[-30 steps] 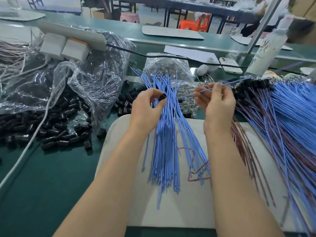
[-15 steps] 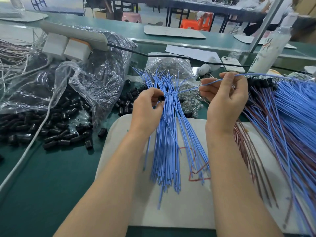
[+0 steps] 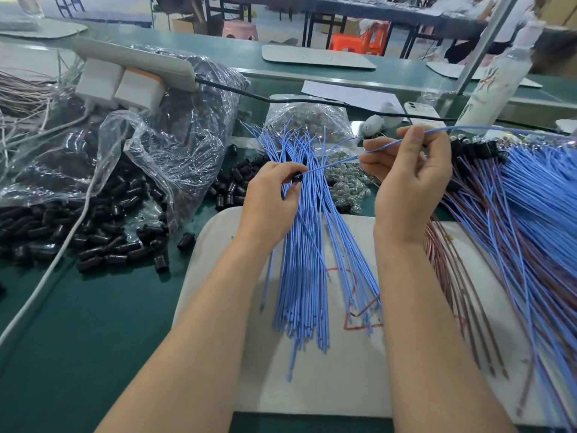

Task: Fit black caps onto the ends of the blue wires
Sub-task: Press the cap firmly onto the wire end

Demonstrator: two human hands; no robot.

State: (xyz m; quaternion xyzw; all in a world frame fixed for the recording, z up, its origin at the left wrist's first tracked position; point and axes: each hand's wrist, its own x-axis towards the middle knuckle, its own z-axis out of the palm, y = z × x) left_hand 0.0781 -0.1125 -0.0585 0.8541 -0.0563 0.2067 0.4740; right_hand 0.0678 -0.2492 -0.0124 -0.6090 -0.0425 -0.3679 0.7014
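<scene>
Thumb and forefinger of the left hand [image 3: 268,198] pinch a black cap [image 3: 297,177] at the end of one blue wire [image 3: 331,164]; the right hand [image 3: 409,179] grips that wire farther along, both raised over the wire bundle [image 3: 309,260] on the white mat [image 3: 312,385].

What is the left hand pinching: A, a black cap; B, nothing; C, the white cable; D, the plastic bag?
A: the left hand pinches a black cap between thumb and forefinger, and a blue wire runs from it to the right hand.
</scene>
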